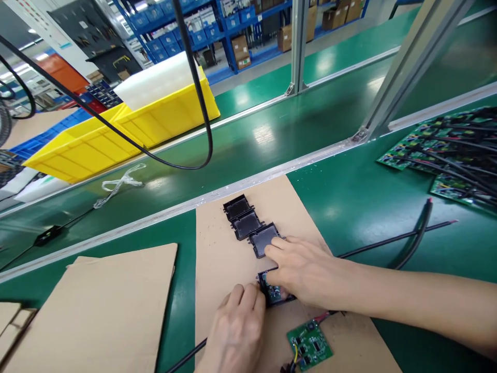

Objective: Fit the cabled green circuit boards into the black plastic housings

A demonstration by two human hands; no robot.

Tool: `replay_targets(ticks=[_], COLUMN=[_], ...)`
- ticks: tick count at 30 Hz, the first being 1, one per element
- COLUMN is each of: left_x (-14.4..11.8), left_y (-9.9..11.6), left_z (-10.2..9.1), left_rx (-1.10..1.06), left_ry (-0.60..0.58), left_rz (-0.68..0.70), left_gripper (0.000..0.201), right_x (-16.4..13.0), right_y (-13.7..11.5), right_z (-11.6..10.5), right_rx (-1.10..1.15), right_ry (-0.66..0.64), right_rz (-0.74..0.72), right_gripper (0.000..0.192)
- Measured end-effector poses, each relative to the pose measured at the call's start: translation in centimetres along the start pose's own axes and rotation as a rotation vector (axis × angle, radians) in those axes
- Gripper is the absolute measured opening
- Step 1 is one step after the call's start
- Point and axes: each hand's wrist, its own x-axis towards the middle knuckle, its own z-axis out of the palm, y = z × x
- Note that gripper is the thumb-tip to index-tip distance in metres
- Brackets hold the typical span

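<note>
On a cardboard sheet (pixel 217 259) lies a black plastic case (pixel 277 302) with a green circuit board (pixel 273 293) inside it. My right hand (pixel 306 267) reaches in from the right, fingers closed around the board and case and partly covering them. At the case's left edge, my left hand (pixel 238 324) has its fingers curled, with a black cable (pixel 188 356) running underneath it; its fingertips are hidden. Three black case parts (pixel 248 224) lie in a diagonal row beyond, the nearest beside my right fingertips. Another green circuit board (pixel 310 344) with wires rests nearer me.
Stacked circuit boards with black cables (pixel 458 150) lie at the right. A cardboard piece (pixel 104 311) covers the left side. Beyond the metal rail (pixel 248 181) are yellow bins (pixel 166 116) and a hanging black cable (pixel 207 140). A metal post (pixel 404 77) rises at the right.
</note>
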Motion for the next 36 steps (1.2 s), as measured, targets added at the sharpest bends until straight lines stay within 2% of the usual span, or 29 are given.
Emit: replay_targets(ticks=[4,8,10,13,16,18,22,25,27,29,31,34,36], left_x=[-0.1,-0.5,-0.6,-0.8,-1.2,-1.5,-1.7,-1.6,-1.5,-1.3,-1.0,-0.6,-0.2], left_y=[0.1,-0.5,-0.7,-0.7,-0.5,-0.5,-0.5,-0.7,-1.1,-1.5,-1.7,-1.2,-0.6], left_z=[-0.1,-0.7,-1.0,-1.2,-0.8,-0.3,0.8,1.2,1.0,0.5,-0.3,-1.0,-1.0], left_rx=[0.032,-0.076,-0.135,-0.178,-0.219,-0.286,-0.398,-0.396,-0.422,-0.426,-0.371,-0.275,-0.232], left_ry=[-0.036,-0.058,-0.015,0.07,0.174,0.22,0.196,0.229,0.203,0.134,0.093,0.14,0.148], left_rz=[0.0,-0.111,-0.148,-0.082,0.003,-0.039,-0.145,-0.108,-0.074,-0.048,-0.023,0.065,0.166], left_gripper=[0.029,0.026,0.026,0.032,0.04,0.04,0.029,0.027,0.029,0.031,0.036,0.04,0.037], right_x=[0.1,0.0,-0.1,-0.2,-0.4,-0.3,0.8,1.8,1.9,1.1,-0.3,-2.6,-3.6], right_y=[0.1,0.1,-0.1,-0.8,-1.8,-2.6,-4.5,-5.3,-5.1,-4.3,-3.3,-1.8,-1.3], right_z=[0.2,0.0,-0.4,-0.6,-0.1,0.4,1.1,1.3,1.1,0.4,-0.9,-3.0,-3.4], right_rx=[-0.005,-0.007,-0.018,-0.035,-0.061,-0.098,-0.144,-0.184,-0.194,-0.148,-0.051,0.069,0.098], right_ry=[-0.011,-0.044,-0.072,-0.08,-0.029,-0.021,-0.187,-0.274,-0.303,-0.279,-0.179,-0.016,0.014], right_rz=[0.007,0.004,0.008,0.027,0.028,0.007,-0.148,-0.198,-0.213,-0.176,-0.062,0.124,0.179], right_gripper=[0.015,0.007,0.005,0.001,0.01,0.014,0.015,0.022,0.022,0.02,0.023,0.027,0.03])
